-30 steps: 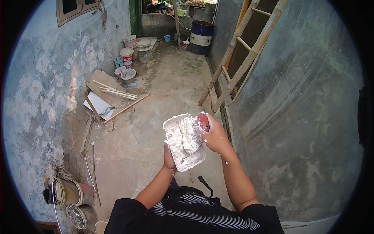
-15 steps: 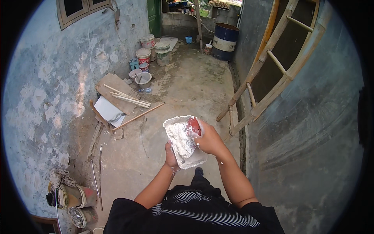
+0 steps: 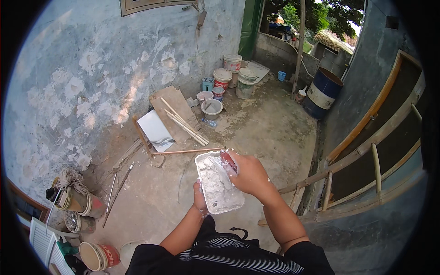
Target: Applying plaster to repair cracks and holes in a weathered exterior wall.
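A white rectangular tub coated in dried filler is held in front of my body. Thick white putty fills it, smeared up to its walls. My left hand grips the tub's left side, its thumb showing and the other fingers hidden underneath. At the far right rim, my right hand is closed around a red putty scraper, whose working edge is hidden by the hand and putty. White smears mark both hands.
A bamboo ladder leans along the right wall. Boards and sticks lie by the patchy left wall, with several paint buckets beyond. A blue-and-white drum stands at the far right. More buckets and a white chair are at lower left.
The view has swung left, bringing the white chair in. The putty now lies spread wider over the tub, down to its near end. Both hands keep their hold.
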`<state>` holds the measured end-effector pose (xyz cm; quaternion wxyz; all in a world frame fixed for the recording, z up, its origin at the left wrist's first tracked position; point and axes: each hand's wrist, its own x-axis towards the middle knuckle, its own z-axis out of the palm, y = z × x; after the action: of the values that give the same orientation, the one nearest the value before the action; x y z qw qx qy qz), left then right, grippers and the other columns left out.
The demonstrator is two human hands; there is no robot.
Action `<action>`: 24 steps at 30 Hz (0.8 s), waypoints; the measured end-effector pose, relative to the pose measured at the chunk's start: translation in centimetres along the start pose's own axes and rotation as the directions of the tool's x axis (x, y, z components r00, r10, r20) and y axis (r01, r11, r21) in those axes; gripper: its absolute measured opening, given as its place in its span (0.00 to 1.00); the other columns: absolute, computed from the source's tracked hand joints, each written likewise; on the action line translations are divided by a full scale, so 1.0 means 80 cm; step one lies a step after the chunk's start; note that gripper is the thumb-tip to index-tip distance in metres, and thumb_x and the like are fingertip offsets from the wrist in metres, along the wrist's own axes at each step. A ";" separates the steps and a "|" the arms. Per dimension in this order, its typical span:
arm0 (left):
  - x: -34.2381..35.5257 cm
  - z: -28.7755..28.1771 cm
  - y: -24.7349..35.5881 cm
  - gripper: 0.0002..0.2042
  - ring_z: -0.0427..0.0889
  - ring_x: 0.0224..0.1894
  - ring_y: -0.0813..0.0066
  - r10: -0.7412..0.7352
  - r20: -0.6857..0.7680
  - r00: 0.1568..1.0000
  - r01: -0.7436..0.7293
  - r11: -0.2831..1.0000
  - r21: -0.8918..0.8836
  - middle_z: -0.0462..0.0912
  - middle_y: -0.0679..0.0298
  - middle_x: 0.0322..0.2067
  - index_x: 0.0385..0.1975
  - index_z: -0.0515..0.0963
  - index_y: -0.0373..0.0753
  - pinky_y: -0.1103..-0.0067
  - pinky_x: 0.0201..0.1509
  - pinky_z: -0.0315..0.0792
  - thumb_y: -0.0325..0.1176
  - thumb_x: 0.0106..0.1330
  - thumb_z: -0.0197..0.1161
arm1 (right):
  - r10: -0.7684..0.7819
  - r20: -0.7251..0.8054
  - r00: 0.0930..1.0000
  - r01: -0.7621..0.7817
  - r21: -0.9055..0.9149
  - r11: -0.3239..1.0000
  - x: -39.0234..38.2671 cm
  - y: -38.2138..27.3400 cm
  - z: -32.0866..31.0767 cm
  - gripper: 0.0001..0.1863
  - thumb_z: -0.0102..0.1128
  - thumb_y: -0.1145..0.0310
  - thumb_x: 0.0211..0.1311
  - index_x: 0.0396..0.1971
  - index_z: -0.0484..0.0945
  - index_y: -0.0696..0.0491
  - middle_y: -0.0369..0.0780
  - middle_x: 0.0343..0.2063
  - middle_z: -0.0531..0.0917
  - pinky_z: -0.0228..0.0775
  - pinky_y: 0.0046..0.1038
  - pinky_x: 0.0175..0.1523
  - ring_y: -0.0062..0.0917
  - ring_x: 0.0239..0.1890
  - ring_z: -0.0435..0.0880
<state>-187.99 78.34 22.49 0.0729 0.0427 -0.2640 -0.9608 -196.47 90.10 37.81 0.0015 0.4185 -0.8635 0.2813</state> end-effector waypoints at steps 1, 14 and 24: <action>0.021 -0.002 0.010 0.36 0.67 0.59 0.58 0.012 -0.002 1.000 -0.012 1.000 0.004 0.63 0.56 0.60 0.63 0.56 0.41 0.64 0.63 0.61 0.62 0.61 0.34 | -0.013 -0.001 1.000 0.013 0.004 1.000 0.023 0.007 0.007 0.22 0.58 0.72 0.44 0.44 0.73 0.57 0.51 0.28 0.79 0.69 0.41 0.39 0.47 0.33 0.77; 0.361 -0.063 0.158 0.32 0.73 0.51 0.63 0.131 -0.203 0.970 -0.145 0.988 -0.054 0.73 0.58 0.49 0.55 0.66 0.41 0.69 0.56 0.67 0.60 0.64 0.32 | -0.210 0.137 0.968 0.211 0.006 0.978 0.326 0.094 0.079 0.27 0.58 0.72 0.42 0.49 0.71 0.54 0.48 0.28 0.80 0.71 0.40 0.37 0.44 0.31 0.79; 0.540 -0.068 0.187 0.34 0.71 0.55 0.61 0.098 -0.137 0.986 -0.112 0.989 -0.097 0.69 0.58 0.55 0.60 0.61 0.40 0.68 0.60 0.64 0.61 0.64 0.31 | -0.065 -0.075 0.995 0.078 0.188 0.979 0.512 0.255 0.051 0.22 0.58 0.72 0.46 0.45 0.72 0.58 0.52 0.30 0.79 0.69 0.40 0.38 0.48 0.33 0.77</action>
<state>-228.13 55.86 23.65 0.1430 0.0881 -0.2102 -0.9631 -236.87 68.57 34.27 0.0011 0.4375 -0.8165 0.3767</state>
